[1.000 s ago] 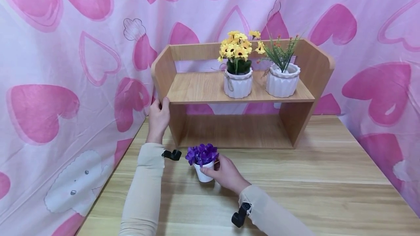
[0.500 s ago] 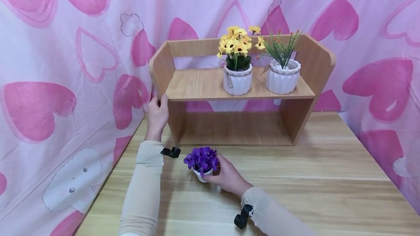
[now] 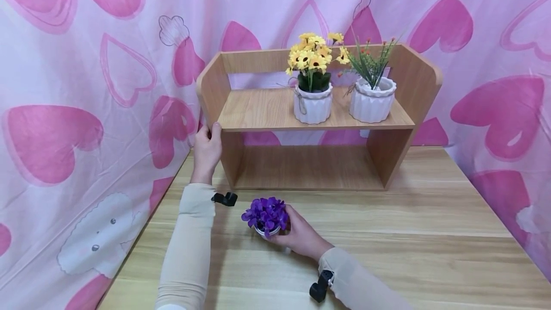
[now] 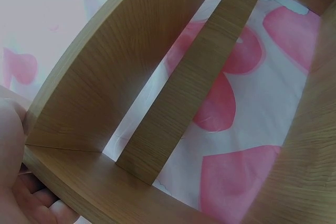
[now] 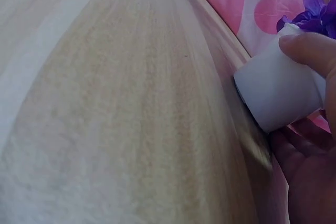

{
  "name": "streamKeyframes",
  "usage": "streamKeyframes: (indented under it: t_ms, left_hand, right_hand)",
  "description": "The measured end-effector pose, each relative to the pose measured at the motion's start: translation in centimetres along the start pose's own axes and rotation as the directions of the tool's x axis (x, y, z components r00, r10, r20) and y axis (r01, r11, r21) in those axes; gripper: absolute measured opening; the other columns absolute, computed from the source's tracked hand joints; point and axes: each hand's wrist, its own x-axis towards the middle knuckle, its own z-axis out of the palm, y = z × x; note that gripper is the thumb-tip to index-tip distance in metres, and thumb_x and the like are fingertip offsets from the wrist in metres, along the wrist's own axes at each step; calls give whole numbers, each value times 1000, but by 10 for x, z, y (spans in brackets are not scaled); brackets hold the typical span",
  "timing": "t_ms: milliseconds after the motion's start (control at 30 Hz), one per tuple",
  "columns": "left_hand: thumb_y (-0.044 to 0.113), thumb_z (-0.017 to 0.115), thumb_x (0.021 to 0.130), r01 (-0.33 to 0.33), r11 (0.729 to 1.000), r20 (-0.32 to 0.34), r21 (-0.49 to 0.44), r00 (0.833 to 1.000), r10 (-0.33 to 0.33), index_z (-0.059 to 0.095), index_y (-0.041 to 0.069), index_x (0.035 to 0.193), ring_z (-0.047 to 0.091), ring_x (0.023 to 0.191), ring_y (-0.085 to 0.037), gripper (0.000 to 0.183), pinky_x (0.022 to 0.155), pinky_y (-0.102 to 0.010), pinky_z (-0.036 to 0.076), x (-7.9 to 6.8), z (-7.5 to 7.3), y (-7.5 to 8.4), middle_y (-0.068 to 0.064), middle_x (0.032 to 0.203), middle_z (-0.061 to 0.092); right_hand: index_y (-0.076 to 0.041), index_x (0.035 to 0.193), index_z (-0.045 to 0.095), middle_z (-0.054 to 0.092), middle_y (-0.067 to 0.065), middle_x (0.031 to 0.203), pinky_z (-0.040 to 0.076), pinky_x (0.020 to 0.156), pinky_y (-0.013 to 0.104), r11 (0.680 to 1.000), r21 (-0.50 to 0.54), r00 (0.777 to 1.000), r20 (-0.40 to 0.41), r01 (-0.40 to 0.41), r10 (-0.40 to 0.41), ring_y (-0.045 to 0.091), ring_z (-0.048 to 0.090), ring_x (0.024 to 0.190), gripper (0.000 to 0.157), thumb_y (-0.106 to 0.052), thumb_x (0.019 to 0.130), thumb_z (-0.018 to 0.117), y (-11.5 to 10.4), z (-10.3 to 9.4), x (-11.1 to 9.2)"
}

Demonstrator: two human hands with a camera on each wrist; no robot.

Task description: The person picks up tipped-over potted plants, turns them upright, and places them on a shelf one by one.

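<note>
At the left end of the two-tier wooden shelf [image 3: 316, 128], my left hand [image 3: 206, 154] grips the side panel. The left wrist view has the thumb by the panel's front edge and the fingers curled round its outer face. In front of the shelf, my right hand [image 3: 303, 234] holds a small white flowerpot [image 5: 281, 85] with purple flowers [image 3: 264, 215]. From the head view the flowers cover most of the pot. In the right wrist view the pot's base is at the table surface; whether it touches is unclear.
The upper tier carries a ribbed white pot of yellow flowers [image 3: 313, 104] and another ribbed white pot of grassy leaves with red tips [image 3: 372, 102]. Pink heart-print cloth [image 3: 275, 8] hangs behind and beside the wooden table [image 3: 430, 233].
The purple flowers have tipped towards the head camera and slightly lower, hiding the pot's side that showed before. My left hand keeps its hold on the shelf; the head view has shifted a little.
</note>
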Motion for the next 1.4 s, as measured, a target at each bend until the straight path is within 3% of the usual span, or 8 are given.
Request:
streamKeyframes:
  t_ms: [367,667,933,1400]
  left_hand:
    - [47,48,109,-13,1000,-16,-1,1000,13,58,8,154,58,143,-33,61,127,-49,42,0,0,-3,-19,159,58]
    - [49,48,110,-9,1000,-2,-3,1000,9,57,9,156,57,144,-33,62,127,-50,41,-1,-1,-5,-18,160,57]
    - [49,48,109,-16,1000,-4,4,1000,16,58,10,155,58,143,-33,61,127,-51,42,-2,-1,-6,-17,159,58]
    - [46,50,109,-49,999,-19,-5,999,49,61,7,151,61,138,-34,58,124,-51,45,-1,-1,-3,-20,155,61]
  right_hand:
    - [-14,160,42,54,14,161,26,131,64,999,12,999,-9,-47,47,38,47,153,96,-37,83,94,-1,5,-1]
    - [-14,156,45,57,13,159,31,129,63,999,45,1000,-22,2,-1,37,51,151,88,-27,84,94,3,10,1]
    - [-14,153,49,60,13,155,34,129,61,1000,23,998,-58,14,-13,36,53,149,84,-30,84,94,1,10,-2]
    - [-19,158,47,61,11,156,38,126,62,996,61,989,-139,61,-52,35,56,146,85,-24,86,93,-28,-15,6]
